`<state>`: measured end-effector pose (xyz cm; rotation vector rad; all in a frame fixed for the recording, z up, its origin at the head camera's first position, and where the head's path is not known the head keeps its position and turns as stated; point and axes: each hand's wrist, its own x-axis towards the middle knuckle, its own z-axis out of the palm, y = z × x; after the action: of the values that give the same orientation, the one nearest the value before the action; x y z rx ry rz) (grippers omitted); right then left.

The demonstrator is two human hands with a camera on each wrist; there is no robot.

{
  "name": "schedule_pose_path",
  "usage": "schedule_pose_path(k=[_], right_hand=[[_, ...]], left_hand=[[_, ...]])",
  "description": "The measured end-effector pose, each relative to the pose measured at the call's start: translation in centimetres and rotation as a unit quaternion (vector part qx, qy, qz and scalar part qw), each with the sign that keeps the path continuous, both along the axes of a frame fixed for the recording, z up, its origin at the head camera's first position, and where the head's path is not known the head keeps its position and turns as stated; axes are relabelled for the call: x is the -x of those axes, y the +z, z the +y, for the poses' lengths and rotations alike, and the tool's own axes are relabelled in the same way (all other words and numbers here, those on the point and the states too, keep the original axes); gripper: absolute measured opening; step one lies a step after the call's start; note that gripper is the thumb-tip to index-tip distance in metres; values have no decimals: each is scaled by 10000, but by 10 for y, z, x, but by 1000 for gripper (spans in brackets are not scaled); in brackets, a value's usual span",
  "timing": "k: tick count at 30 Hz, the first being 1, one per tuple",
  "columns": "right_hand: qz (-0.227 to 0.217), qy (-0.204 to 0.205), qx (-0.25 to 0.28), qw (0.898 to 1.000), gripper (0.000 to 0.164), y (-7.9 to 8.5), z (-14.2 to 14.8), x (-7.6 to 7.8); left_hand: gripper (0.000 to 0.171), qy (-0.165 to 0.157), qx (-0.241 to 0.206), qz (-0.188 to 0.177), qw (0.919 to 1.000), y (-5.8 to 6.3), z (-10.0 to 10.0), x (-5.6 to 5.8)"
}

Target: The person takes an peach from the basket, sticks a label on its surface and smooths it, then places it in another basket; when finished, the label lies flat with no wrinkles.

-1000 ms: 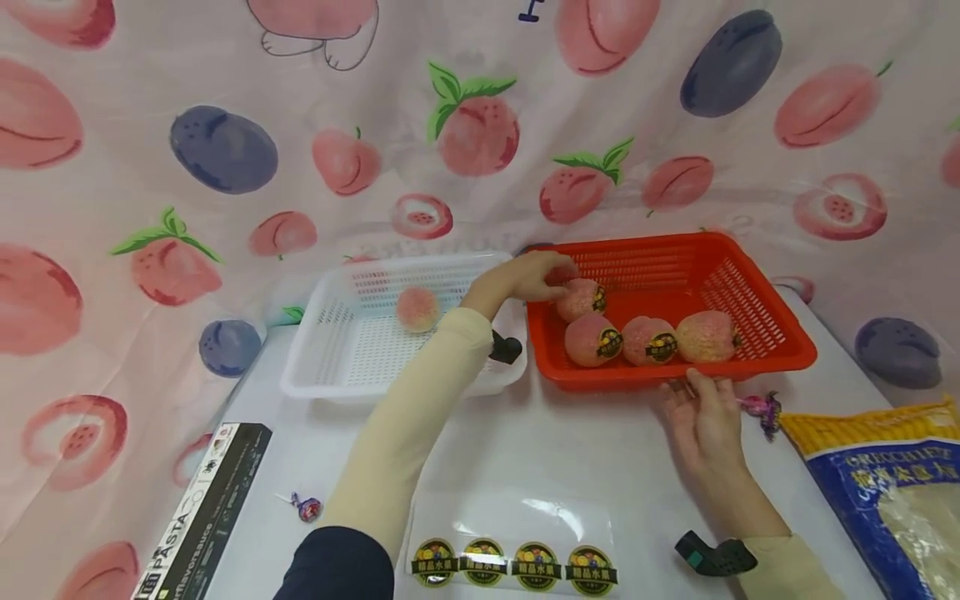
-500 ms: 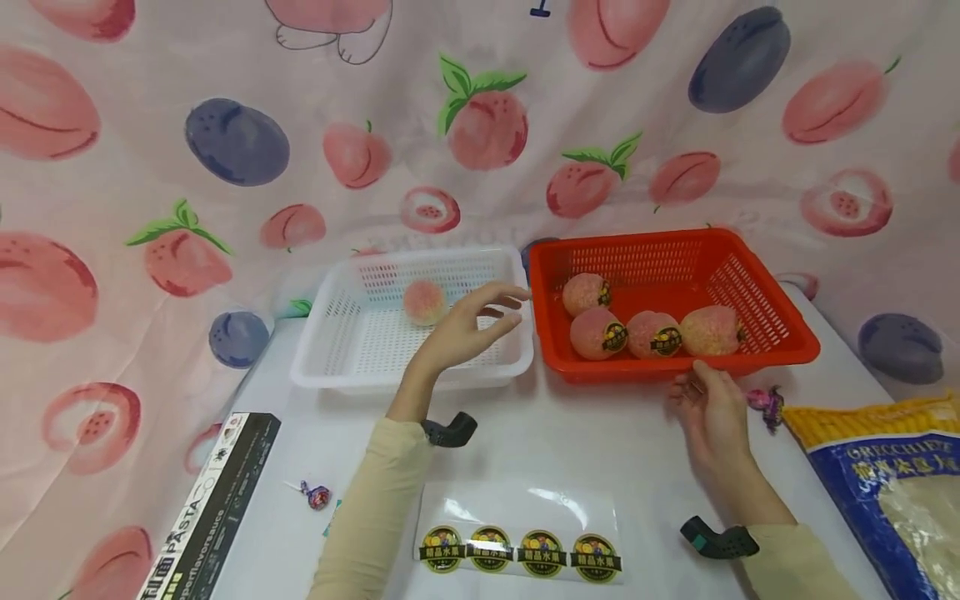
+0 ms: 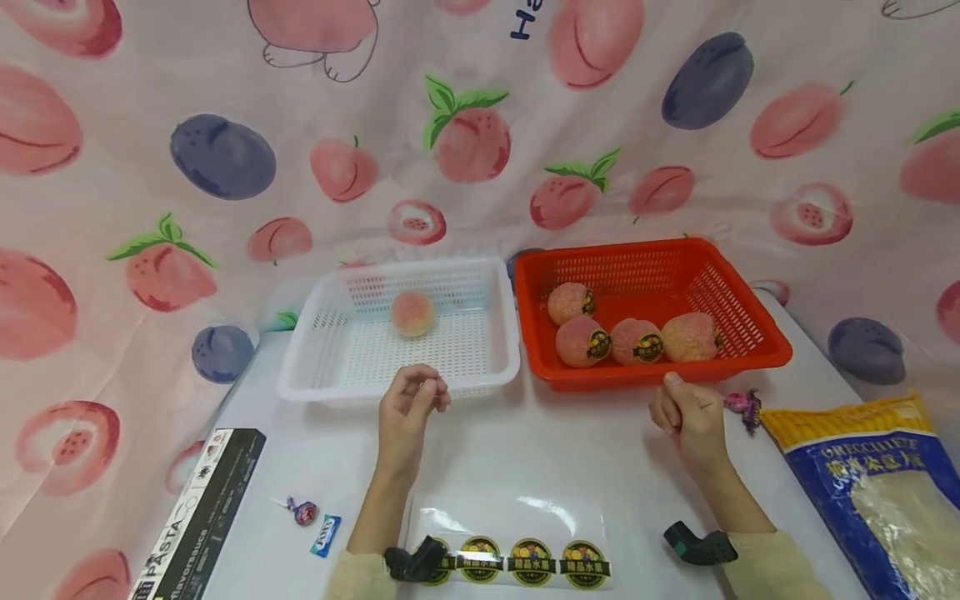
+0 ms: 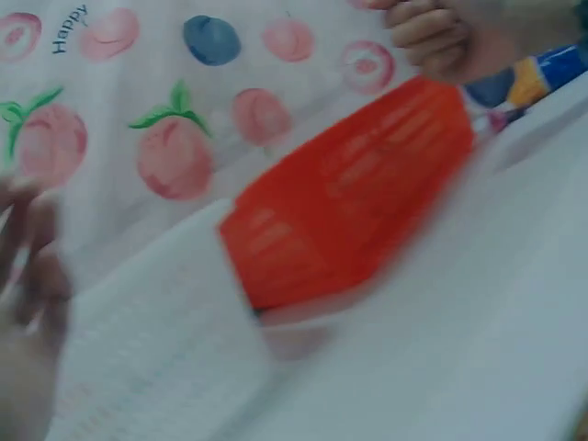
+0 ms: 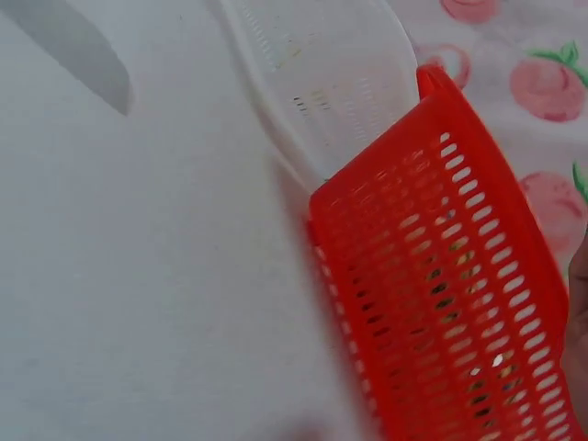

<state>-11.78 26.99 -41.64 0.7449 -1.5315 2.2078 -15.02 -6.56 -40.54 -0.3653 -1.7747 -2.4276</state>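
My left hand [image 3: 408,421] is raised in front of the white basket [image 3: 512,333], fingers loosely bent and holding nothing. One pink peach [image 3: 412,314], with no sticker showing, lies in that basket. My right hand [image 3: 692,425] is just in front of the red basket [image 3: 750,321]; its fingers are curled in, with no object visible in them. Several peaches [image 3: 577,340] sit in the left and front parts of the red basket, with black-and-gold stickers showing on them. A clear sheet [image 3: 517,512] bearing several round stickers [image 3: 531,562] lies on the table between my forearms.
A pasta box [image 3: 206,517] stands at left, with a lollipop [image 3: 303,512] and a small blue packet [image 3: 326,535] near it. On the right are a purple-wrapped candy [image 3: 744,407] and a blue-yellow pasta bag [image 3: 870,492]. A fruit-print cloth [image 3: 480,208] hangs behind the baskets.
My left hand has left the stickered peach at the red basket's left end and drawn back left and towards me. The fingers of my right hand have curled in more.
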Motion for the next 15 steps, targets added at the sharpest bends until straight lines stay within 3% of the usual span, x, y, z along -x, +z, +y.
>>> schedule_pose_path(k=[1, 3, 6, 8, 10, 13, 15], right_hand=[[72, 16, -203, 9998, 45, 4, -4, 1], [195, 8, -626, 9978, 44, 12, -11, 2], [192, 9, -1282, 9916, 39, 24, -20, 7], [138, -61, -1763, 9842, 37, 33, -26, 13], [74, -83, -2169, 9761, 33, 41, -31, 20], [-95, -74, -2751, 9613, 23, 52, -39, 33], [-277, -109, -3226, 9461, 12, 60, -45, 42]], left_hand=[[20, 454, -352, -242, 9981, -3, 0, -7], [21, 1377, -1031, -802, 9818, -8, 2, -17], [21, 2299, -1943, -1634, 9395, -10, 4, -23], [14, 2427, -2543, -2084, 9127, -8, 3, -21], [13, 2336, -2984, -2382, 8943, -6, 2, -16], [19, 2203, -3475, -2562, 8747, -1, 2, -10], [20, 2210, -3652, -2533, 8681, 2, 5, -8]])
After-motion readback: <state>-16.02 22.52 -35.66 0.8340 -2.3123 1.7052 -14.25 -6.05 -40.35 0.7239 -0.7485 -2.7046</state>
